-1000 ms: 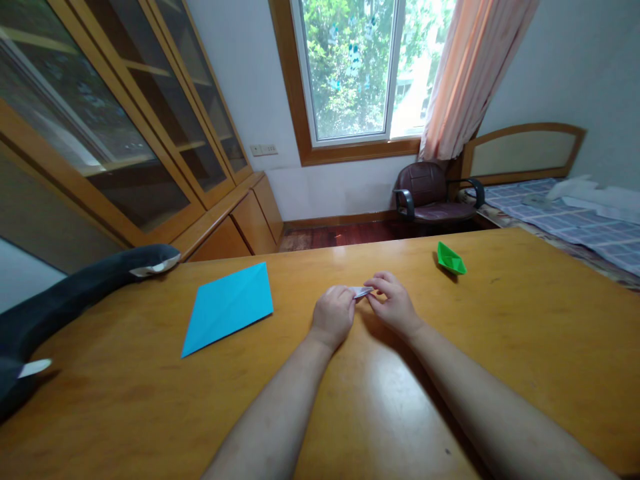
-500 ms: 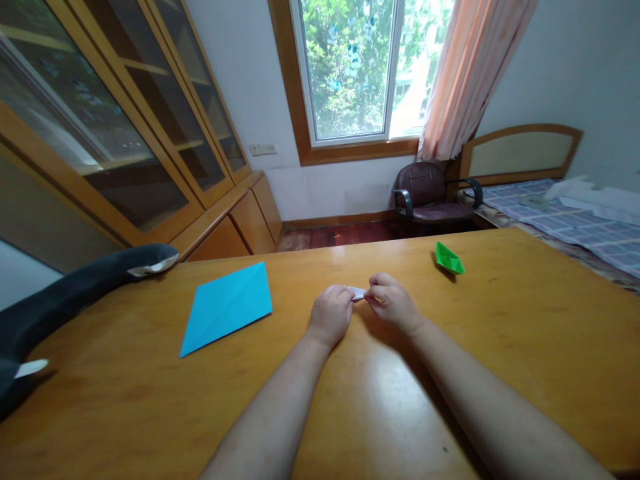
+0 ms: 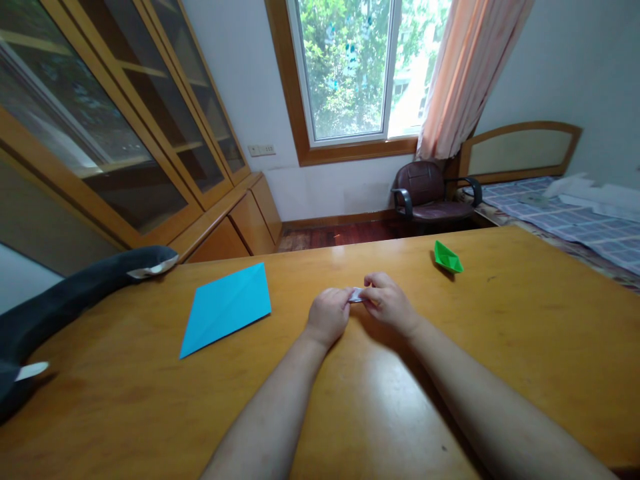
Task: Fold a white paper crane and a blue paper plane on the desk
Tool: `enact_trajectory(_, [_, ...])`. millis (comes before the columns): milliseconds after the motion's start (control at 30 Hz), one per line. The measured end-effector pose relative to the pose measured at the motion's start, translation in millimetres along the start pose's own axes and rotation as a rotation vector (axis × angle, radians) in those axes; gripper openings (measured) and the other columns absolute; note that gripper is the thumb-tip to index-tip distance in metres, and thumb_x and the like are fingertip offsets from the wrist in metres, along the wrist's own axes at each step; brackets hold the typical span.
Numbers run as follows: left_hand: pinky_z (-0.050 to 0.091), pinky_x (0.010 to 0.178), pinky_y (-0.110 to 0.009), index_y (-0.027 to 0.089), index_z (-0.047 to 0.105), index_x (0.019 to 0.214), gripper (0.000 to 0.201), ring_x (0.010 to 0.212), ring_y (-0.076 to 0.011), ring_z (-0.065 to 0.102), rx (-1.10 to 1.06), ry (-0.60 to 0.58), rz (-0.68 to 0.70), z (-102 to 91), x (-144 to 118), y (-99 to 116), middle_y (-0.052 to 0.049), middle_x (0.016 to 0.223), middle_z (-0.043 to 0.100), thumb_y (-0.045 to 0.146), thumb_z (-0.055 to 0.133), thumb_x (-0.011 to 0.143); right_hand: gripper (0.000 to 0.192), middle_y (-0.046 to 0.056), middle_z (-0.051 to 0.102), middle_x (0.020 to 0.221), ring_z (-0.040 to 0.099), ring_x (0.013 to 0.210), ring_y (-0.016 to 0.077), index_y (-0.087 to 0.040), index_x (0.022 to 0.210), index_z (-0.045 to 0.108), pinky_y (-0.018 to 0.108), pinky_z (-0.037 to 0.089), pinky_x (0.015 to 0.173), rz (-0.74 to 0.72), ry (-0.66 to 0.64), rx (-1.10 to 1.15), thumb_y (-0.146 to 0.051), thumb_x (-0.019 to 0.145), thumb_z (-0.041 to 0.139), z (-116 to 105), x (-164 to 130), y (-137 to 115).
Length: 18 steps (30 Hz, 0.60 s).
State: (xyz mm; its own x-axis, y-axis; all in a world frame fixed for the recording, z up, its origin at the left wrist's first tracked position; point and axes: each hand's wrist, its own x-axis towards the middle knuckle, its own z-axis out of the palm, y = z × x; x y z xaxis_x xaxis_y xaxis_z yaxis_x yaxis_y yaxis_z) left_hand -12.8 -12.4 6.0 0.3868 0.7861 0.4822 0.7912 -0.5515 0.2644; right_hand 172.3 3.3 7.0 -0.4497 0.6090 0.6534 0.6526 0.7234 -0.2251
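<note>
A small piece of folded white paper (image 3: 356, 295) is pinched between my two hands, just above the middle of the wooden table (image 3: 370, 413). My left hand (image 3: 329, 315) has its fingers closed on the paper's left end. From the other side, the thumb and fingers of my right hand (image 3: 387, 303) grip the right end. Much of the paper is hidden behind my fingers, so its full shape cannot be made out. Left of my hands lies a sheet of blue paper (image 3: 227, 308) with a diagonal crease. A green paper boat (image 3: 448, 258) stands to the right, near the far edge.
A dark plush toy (image 3: 75, 287) with white parts lies along the table's left side. Beyond the far edge are a glass-door cabinet (image 3: 165, 120), a brown armchair (image 3: 423, 190), and a bed (image 3: 560, 207) with a checked cover at the right.
My right hand's fingers have shifted slightly left along the white paper, closer to my left hand. The blue paper and green boat stay where they were.
</note>
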Motion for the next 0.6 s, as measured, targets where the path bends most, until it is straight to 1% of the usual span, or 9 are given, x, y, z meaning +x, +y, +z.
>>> enact_trajectory(100, [0.051, 0.079, -0.032, 0.020, 0.065, 0.105, 0.023, 0.083, -0.0197, 0.065, -0.014, -0.002, -0.005, 2.1, -0.1, 0.2, -0.005, 0.093, 0.072, 0.013, 0.055, 0.085, 0.024, 0.008, 0.061, 0.091, 0.052, 0.080, 0.0183, -0.021, 0.073, 0.072, 0.029, 0.044, 0.072, -0.019, -0.002, 0.005, -0.017, 0.087, 0.052, 2.2, -0.1, -1.3])
enact_trajectory(200, [0.052, 0.082, -0.032, 0.020, 0.060, 0.113, 0.033, 0.087, -0.0203, 0.065, -0.038, 0.039, -0.038, 4.9, -0.2, -3.8, -0.005, 0.096, 0.071, 0.012, 0.059, 0.082, 0.025, 0.008, 0.061, 0.089, 0.052, 0.079, 0.0176, -0.020, 0.072, 0.071, 0.029, 0.044, 0.072, -0.013, -0.002, 0.010, -0.017, 0.087, 0.052, 2.9, -1.0, 0.3])
enact_trajectory(267, [0.052, 0.083, -0.033, 0.019, 0.059, 0.115, 0.036, 0.089, -0.0207, 0.065, -0.047, 0.071, -0.062, 6.0, -0.4, -7.6, -0.005, 0.096, 0.071, 0.012, 0.061, 0.080, 0.024, 0.008, 0.061, 0.089, 0.052, 0.079, 0.0175, -0.021, 0.071, 0.070, 0.028, 0.044, 0.072, 0.000, 0.008, 0.003, -0.016, 0.086, 0.052, 2.9, -2.1, 2.7])
enact_trajectory(467, [0.051, 0.085, -0.033, 0.020, 0.060, 0.111, 0.035, 0.090, -0.0205, 0.065, -0.057, 0.126, -0.129, 5.2, -0.5, -13.9, -0.004, 0.097, 0.071, 0.011, 0.064, 0.077, 0.021, 0.008, 0.062, 0.092, 0.052, 0.080, 0.0182, -0.020, 0.070, 0.071, 0.029, 0.043, 0.073, 0.014, 0.052, -0.004, -0.013, 0.082, 0.056, 3.6, -5.2, 9.7])
enact_trajectory(600, [0.050, 0.084, -0.032, 0.019, 0.065, 0.102, 0.024, 0.089, -0.0201, 0.065, -0.057, 0.123, -0.139, 3.7, -0.1, -12.9, -0.005, 0.095, 0.072, 0.012, 0.062, 0.079, 0.020, 0.009, 0.061, 0.091, 0.053, 0.080, 0.0185, -0.020, 0.070, 0.070, 0.028, 0.044, 0.072, 0.015, 0.080, 0.018, -0.013, 0.082, 0.056, 5.8, -6.4, 11.4])
